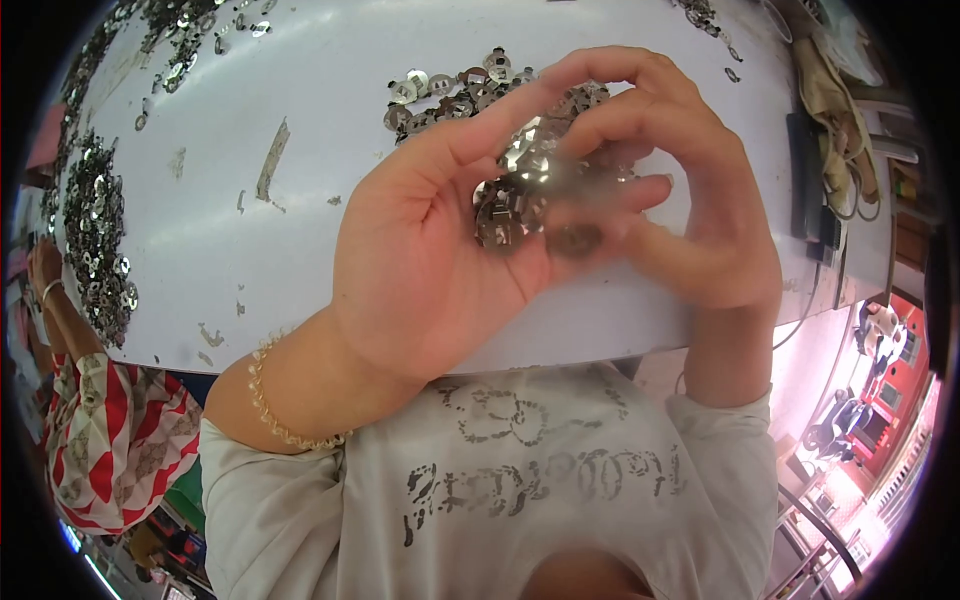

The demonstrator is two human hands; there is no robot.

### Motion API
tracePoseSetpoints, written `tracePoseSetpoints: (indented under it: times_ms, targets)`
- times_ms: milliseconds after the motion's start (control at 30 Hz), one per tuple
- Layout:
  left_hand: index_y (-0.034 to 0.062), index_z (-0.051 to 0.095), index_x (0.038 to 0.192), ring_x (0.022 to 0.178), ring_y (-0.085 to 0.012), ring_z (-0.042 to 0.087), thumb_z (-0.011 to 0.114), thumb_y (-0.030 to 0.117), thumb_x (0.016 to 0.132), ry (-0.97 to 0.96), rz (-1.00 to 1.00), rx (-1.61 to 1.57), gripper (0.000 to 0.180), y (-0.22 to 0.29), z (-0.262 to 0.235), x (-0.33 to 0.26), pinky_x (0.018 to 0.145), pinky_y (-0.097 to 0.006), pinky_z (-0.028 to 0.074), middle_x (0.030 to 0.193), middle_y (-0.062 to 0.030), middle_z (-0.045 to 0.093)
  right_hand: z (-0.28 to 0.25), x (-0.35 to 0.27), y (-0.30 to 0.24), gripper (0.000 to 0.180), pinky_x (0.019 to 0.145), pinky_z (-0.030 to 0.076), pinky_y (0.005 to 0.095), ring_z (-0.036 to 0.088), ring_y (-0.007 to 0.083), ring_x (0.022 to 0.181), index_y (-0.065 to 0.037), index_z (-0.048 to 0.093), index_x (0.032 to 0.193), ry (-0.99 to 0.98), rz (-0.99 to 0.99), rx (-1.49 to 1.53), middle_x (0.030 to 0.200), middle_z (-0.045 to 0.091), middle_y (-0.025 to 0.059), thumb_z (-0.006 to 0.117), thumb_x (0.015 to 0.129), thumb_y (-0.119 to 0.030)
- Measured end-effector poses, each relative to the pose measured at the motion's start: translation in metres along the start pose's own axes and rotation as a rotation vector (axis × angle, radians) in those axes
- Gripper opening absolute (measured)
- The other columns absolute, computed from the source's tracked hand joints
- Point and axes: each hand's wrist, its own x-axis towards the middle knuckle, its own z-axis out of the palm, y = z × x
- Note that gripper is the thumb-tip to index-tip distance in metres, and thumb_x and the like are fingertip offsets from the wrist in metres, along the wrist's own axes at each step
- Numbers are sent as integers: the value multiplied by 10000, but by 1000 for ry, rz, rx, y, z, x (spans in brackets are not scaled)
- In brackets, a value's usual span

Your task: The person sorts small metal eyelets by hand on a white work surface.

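My left hand [425, 240] is turned palm up, cupping several small shiny metal discs [505, 215] with cut-outs in them. My right hand [715, 200] reaches over from the right, its fingers curled in above the left palm. Its fingertips are blurred close to the discs, so I cannot make out what they pinch. A dark round piece [578, 238], also smeared, shows beside the right thumb. Just beyond both hands, a loose pile of the same metal discs [440, 95] lies on the white table [270, 260].
A long heap of metal pieces [95, 240] runs along the table's left side, where another person's arm [65, 305] rests. More pieces [180, 45] lie at the far left and others [705, 20] at the far right. A beige cloth item with straps [835, 110] hangs at the right edge.
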Motion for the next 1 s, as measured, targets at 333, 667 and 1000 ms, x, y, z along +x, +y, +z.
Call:
tracePoseSetpoints:
  times_ms: [333, 667, 1000]
  targets:
    - [-16, 291, 1395, 1186, -361, 448, 329, 310, 946, 121, -6, 77, 557, -2, 13, 1, 989, -449, 317, 1297, -208, 435, 6, -1, -3, 172, 767, 411, 273, 509, 151, 850, 19, 583, 853, 38, 189, 246, 1110, 544, 149, 573, 701, -62]
    - [-57, 385, 1335, 976, -266, 493, 349, 334, 928, 195, -16, -8, 566, -2, 13, 0, 921, -453, 366, 1087, -133, 526, 9, -2, -1, 127, 802, 398, 260, 493, 132, 863, 14, 556, 841, 166, 329, 350, 1072, 541, 120, 515, 835, -106]
    - [-45, 306, 1384, 1042, -277, 478, 345, 385, 933, 128, -39, 174, 625, -2, 8, -2, 954, -426, 343, 1257, -195, 457, 5, 0, -4, 169, 884, 380, 312, 511, 179, 983, 4, 560, 875, 171, 230, 158, 1077, 539, 137, 546, 781, -136]
